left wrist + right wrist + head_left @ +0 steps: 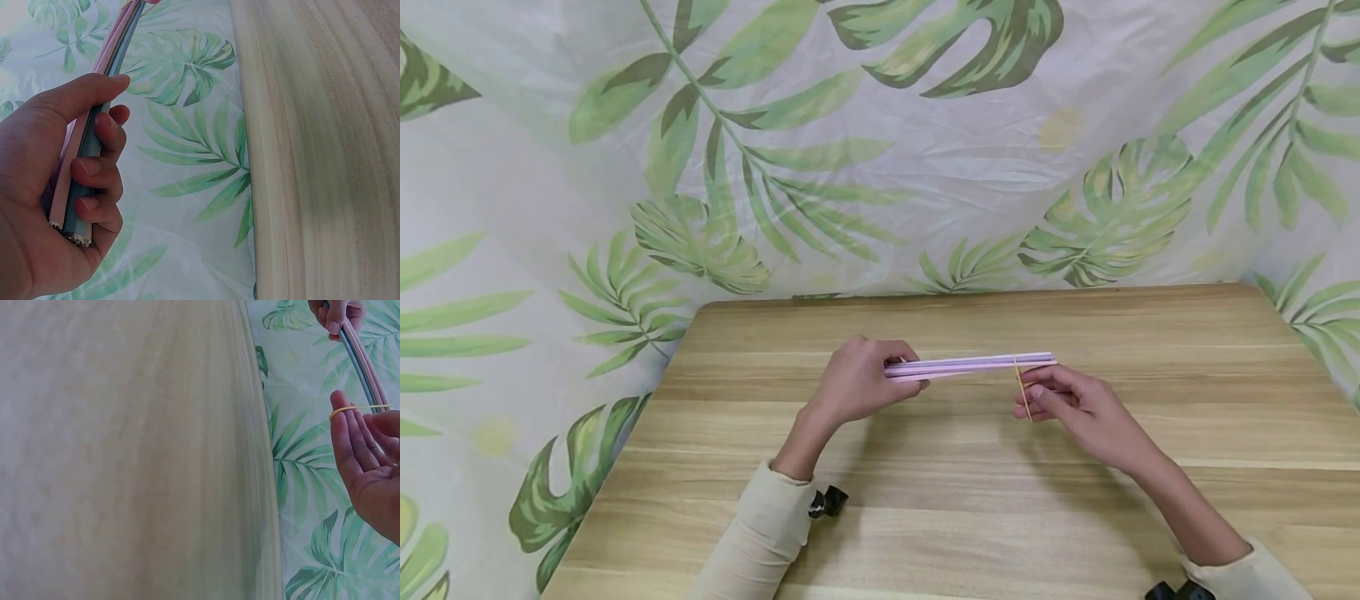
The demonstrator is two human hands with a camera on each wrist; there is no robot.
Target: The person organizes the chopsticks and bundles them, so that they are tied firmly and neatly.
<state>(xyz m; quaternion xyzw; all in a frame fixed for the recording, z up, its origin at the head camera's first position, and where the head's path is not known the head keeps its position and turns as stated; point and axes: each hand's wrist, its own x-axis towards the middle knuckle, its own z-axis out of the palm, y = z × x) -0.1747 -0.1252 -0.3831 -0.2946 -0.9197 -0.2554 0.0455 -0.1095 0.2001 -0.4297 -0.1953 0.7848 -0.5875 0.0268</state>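
Observation:
My left hand (pixel 859 385) grips one end of a bundle of long, thin strips (pixel 962 365) in pink, lilac and blue-grey. Their exact kind is unclear. The left wrist view shows the fingers wrapped round the bundle (pixel 76 156), its jagged ends sticking out at the palm. A yellow rubber band (pixel 1022 387) loops over the bundle's far end. My right hand (pixel 1093 417) holds that band stretched downward, toward me. In the right wrist view the rubber band (pixel 347 409) runs round the fingertips, with the thumb close to it. The bundle is held above the table.
A wood-grain table (pixel 955 517) lies beneath both hands. Behind it hangs a pale cloth (pixel 970 183) printed with green leaves. Black wrist devices (pixel 829 502) sit by both sleeves.

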